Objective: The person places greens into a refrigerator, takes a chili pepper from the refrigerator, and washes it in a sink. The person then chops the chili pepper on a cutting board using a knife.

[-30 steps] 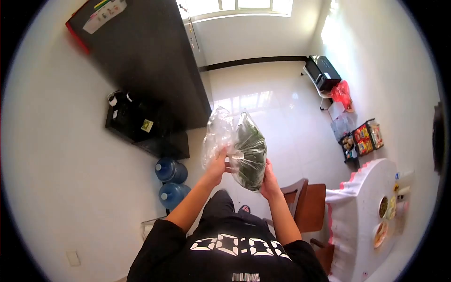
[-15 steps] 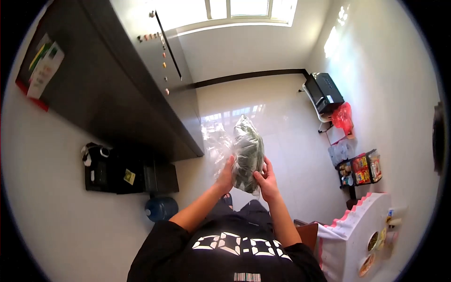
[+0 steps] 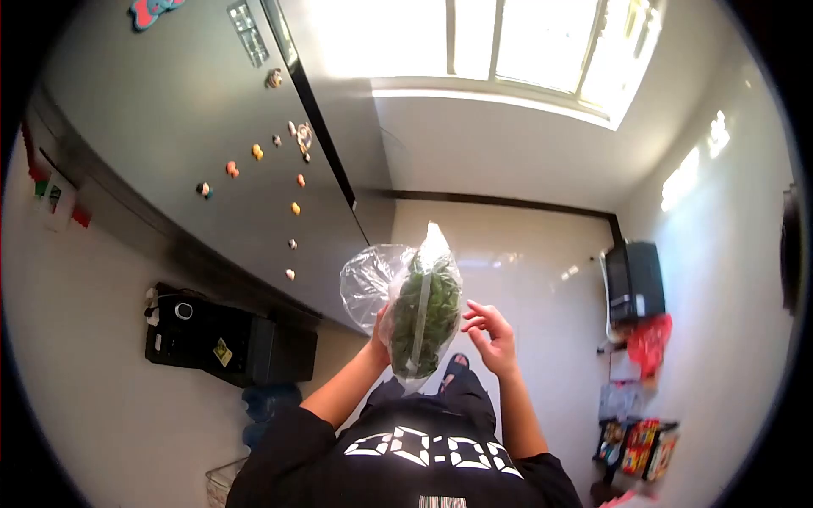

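A clear plastic bag (image 3: pixel 451 296), packed with dark-green leaves (image 3: pixel 411 326), is held upright in the air to the right of the refrigerator (image 3: pixel 178 110) as the view shows it. The plastic is crinkled and glossy, bright at its pointed top; a pale strip runs lengthwise down its front, and a loose, puffed flap (image 3: pixel 366 275) spreads on the side nearest the refrigerator. The left hand (image 3: pixel 378 343) grips the bag's side, its fingertips hidden behind the plastic. The right hand (image 3: pixel 491 337) is farther from the refrigerator, just beside the bag — its fingers bent and parted, holding nothing. White clock-style digits, the last partly cut off by a fold, read "00:00" on the black shirt (image 3: pixel 313 457) — a barcode (image 3: pixel 442 502) is printed below them. Lettering on the packets (image 3: pixel 639 449), well right of the refrigerator, is too small to read.
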A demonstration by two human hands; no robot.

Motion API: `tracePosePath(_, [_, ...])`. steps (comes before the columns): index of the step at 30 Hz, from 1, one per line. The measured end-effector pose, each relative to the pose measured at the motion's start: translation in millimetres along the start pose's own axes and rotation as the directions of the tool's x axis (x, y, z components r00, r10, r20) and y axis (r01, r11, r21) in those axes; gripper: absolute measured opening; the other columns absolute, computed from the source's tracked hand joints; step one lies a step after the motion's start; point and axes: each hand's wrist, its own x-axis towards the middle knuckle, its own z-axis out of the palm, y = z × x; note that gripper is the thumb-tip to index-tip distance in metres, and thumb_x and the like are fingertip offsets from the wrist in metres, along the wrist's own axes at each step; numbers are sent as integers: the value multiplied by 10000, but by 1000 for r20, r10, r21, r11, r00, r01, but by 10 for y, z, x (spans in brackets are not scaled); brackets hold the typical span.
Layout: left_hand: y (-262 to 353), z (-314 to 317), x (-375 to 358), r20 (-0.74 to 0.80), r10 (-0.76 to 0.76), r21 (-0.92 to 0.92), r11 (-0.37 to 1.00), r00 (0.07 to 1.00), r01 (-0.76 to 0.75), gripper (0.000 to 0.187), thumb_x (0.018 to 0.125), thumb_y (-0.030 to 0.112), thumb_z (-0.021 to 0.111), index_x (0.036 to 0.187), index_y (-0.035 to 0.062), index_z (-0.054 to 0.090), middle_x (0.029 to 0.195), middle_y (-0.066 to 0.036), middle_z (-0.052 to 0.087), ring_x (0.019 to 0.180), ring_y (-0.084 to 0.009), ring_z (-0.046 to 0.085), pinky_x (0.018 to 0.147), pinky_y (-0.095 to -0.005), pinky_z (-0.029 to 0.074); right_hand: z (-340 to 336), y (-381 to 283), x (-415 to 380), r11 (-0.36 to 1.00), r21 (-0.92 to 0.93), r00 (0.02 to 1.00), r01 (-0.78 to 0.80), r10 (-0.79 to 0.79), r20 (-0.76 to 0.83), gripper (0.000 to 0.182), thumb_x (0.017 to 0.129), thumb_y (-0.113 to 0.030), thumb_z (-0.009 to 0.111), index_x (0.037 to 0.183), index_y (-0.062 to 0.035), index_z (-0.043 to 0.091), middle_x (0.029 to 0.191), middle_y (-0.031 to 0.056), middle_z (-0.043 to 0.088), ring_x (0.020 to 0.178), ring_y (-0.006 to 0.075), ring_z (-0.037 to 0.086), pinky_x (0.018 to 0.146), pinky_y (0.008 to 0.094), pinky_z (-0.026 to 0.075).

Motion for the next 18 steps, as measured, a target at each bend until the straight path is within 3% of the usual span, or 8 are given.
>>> tracePosePath(3, [143, -86, 323, -55, 155, -47, 986, 986, -158, 1039, 777, 664, 716, 1598, 208, 272, 1597, -129, 352, 1437, -363, 394, 1178, -548, 359, -266, 262, 890, 989, -126, 997, -73, 72, -17, 393, 910, -41, 674, 1301, -37, 636, 1045, 106, 682, 855, 152, 674, 776, 285, 543])
tracePosePath(4, [228, 5, 439, -68, 215, -85, 972, 974, -221, 910, 856, 635, 654, 1581, 203, 315, 1563, -137, 401, 1393, -366, 447, 1137, -559, 406, -288, 202, 1233, 968, -246, 999, -43, 49, 18, 377, 906, -85, 694, 1277, -41, 645, 1067, 127, 693, 907, 220, 688, 814, 324, 552])
tracePosePath(6, [408, -77, 643, -198, 257, -97, 955, 946, -280, 806, 913, 596, 594, 1566, 192, 347, 1530, -146, 438, 1343, -368, 490, 1096, -568, 436, -236, 232, 1937, 872, -455, 983, 180, -142, 117, 376, 893, -114, 713, 1257, -41, 653, 1097, 143, 692, 971, 274, 679, 854, 358, 548])
tracePosePath(8, [604, -144, 730, -55, 368, -87, 924, 928, -371, 792, 957, 503, 553, 1600, 142, 262, 1590, -135, 368, 1433, -322, 409, 1189, -490, 348, -75, 246, 2602, 736, -543, 915, 404, -326, 238, 389, 894, -147, 721, 1260, -42, 643, 1151, 150, 679, 1072, 336, 643, 906, 396, 530])
tracePosePath(9, [714, -52, 839, -44, 395, -79, 914, 918, -397, 756, 964, 509, 541, 1581, 144, 302, 1560, -139, 401, 1394, -333, 441, 1155, -507, 378, 64, 209, 2926, 724, -527, 895, 445, -338, 291, 389, 882, -156, 730, 1242, -33, 651, 1166, 147, 679, 1125, 345, 636, 952, 419, 521])
tracePosePath(12, [1021, 321, 1147, -17, 437, -73, 897, 899, -437, 665, 985, 530, 505, 1524, 148, 421, 1470, -151, 499, 1278, -367, 535, 1053, -557, 468, 527, 203, 3910, 490, -485, 689, 725, -510, 515, 392, 864, -188, 742, 1213, -28, 665, 1191, 134, 680, 1186, 330, 624, 991, 433, 513])
tracePosePath(15, [1087, -448, 1125, -33, 458, -212, 866, 889, -454, 770, 928, 535, 528, 1578, 174, 326, 1548, -126, 431, 1371, -362, 468, 1116, -552, 411, 1070, 165, 4720, 297, -441, 528, 847, -579, 621, 412, 888, -297, 708, 1187, -17, 671, 1202, 98, 681, 1272, 297, 566, 1094, 424, 450])
tracePosePath(18, [1238, -610, 1356, -64, 470, -232, 851, 880, -471, 815, 898, 547, 569, 1577, 170, 324, 1531, -129, 439, 1360, -363, 474, 1108, -562, 417, 1610, 139, 5315, 88, -354, 338, 931, -577, 743, 455, 906, -370, 673, 1173, -2, 673, 1208, 100, 675, 1315, 289, 526, 1173, 429, 370])
